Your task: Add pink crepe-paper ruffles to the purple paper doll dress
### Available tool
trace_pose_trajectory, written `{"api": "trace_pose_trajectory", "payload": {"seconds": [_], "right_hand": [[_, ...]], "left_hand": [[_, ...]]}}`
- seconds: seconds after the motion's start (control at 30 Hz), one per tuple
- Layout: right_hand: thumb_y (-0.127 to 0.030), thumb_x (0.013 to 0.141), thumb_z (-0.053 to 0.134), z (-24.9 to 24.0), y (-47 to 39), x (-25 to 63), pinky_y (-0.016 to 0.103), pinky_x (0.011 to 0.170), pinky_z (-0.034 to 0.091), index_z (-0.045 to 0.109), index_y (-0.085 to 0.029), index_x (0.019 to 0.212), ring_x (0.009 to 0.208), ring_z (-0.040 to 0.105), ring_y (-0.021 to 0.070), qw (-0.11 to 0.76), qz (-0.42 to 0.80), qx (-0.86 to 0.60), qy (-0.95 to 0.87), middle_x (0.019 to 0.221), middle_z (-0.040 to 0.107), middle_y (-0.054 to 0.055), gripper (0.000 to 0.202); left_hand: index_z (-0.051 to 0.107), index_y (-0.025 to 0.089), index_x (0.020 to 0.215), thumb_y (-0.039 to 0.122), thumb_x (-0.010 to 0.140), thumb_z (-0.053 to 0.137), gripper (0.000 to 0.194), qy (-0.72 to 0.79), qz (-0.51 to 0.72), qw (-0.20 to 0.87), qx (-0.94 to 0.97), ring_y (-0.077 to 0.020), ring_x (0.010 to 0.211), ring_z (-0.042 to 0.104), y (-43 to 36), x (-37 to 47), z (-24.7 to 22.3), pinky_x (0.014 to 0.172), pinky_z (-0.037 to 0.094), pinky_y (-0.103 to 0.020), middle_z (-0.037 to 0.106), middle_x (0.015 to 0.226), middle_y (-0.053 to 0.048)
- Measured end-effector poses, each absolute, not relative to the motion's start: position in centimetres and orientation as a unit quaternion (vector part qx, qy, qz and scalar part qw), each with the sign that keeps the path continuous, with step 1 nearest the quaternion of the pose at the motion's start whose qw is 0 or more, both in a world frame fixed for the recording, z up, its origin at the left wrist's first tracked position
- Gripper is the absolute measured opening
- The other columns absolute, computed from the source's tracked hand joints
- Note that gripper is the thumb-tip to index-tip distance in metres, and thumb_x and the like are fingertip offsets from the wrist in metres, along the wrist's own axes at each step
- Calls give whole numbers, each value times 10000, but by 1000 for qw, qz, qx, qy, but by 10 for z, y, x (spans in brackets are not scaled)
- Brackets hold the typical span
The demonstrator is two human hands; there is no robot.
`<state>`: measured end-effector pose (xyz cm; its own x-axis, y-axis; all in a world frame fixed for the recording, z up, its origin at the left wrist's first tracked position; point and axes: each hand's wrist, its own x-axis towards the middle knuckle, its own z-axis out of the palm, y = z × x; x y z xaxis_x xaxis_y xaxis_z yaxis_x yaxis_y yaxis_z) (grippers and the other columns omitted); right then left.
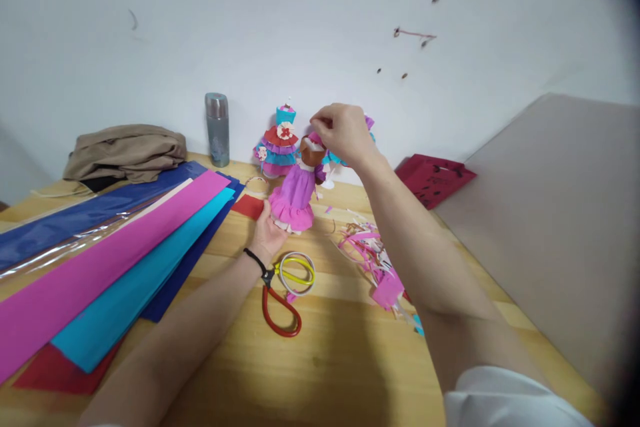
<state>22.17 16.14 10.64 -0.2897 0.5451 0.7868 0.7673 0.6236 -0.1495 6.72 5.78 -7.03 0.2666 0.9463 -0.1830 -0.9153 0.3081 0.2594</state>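
A small figure in a crepe-paper dress [297, 190], purple above a pink ruffled hem, stands tilted at the middle of the table. My left hand [270, 235] grips it low at the hem, thumb on the left side and the other fingers partly hidden beneath. Above the figure's brown and white upper part, my right hand [345, 132] is closed in a pinch; whatever is between its fingertips is too small to make out. By my left wrist lie scissors [283, 313] with red and yellow handles, and a roll of tape [311, 273] over the yellow one.
Behind stands a tiered paper dress [280, 143]; another is mostly hidden by my right hand. Folded crepe paper [125, 260] covers the left side, near a flask [217, 130] and brown cloth [127, 150]. Paper scraps [367, 253] and a red bag [433, 180] lie right.
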Motion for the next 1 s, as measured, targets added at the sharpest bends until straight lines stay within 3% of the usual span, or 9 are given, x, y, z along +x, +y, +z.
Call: {"api": "trace_pose_trajectory", "payload": {"seconds": [0.17, 0.43, 0.6, 0.67, 0.73, 0.87, 1.0], "right_hand": [[-176, 835, 635, 114, 149, 219, 429, 814, 491, 672, -176, 726, 771, 641, 229, 417, -86, -456, -781, 688, 665, 51, 115], [-187, 894, 661, 116, 133, 212, 342, 764, 473, 649, -191, 762, 739, 609, 156, 418, -56, -531, -735, 748, 692, 39, 132], [-269, 976, 543, 102, 109, 219, 335, 779, 497, 663, -192, 993, 838, 636, 163, 544, -128, -446, -699, 996, 697, 73, 144], [-305, 996, 496, 84, 87, 220, 348, 776, 499, 648, -173, 1054, 879, 646, 179, 607, -145, -399, -672, 994, 666, 76, 209], [-353, 993, 503, 57, 61, 219, 344, 730, 491, 628, -202, 1075, 788, 624, 162, 638, -140, -367, -662, 927, 626, 30, 213], [-234, 948, 523, -9, 22, 212, 309, 626, 452, 602, -222, 956, 626, 521, 145, 575, -117, -408, -700, 754, 559, -15, 80], [-270, 857, 606, -57, 14, 204, 415, 801, 500, 567, -184, 1103, 918, 582, 266, 385, -86, -466, -791, 1011, 627, 112, 264]], "left_hand": [[643, 179, 1317, 398, 1026, 473, 401, 133, 596, 790, 53, -247, 1184, 671, 59, 67, -75, 1132, 444, -458, 749, 1161, -125], [695, 177, 1170, 63, 975, 502, 297, 184, 562, 804, 67, -163, 864, 732, 61, 70, -79, 1020, 515, -362, 762, 861, -41], [718, 164, 1056, 54, 961, 530, 238, 183, 553, 809, 77, -148, 759, 713, 63, 72, -82, 905, 532, -313, 737, 776, -25], [717, 166, 996, 32, 949, 535, 231, 175, 556, 809, 77, -134, 721, 703, 65, 72, -83, 835, 534, -282, 721, 736, -10], [710, 164, 968, 25, 939, 549, 215, 177, 558, 808, 67, -123, 689, 693, 66, 72, -84, 770, 530, -258, 717, 722, -3], [704, 144, 1007, 39, 928, 562, 194, 175, 565, 804, 62, -117, 693, 699, 67, 73, -84, 743, 536, -245, 748, 783, -22], [703, 138, 1005, 36, 898, 602, 179, 167, 560, 806, 94, -110, 645, 682, 67, 73, -84, 690, 528, -231, 738, 755, -12]]}}
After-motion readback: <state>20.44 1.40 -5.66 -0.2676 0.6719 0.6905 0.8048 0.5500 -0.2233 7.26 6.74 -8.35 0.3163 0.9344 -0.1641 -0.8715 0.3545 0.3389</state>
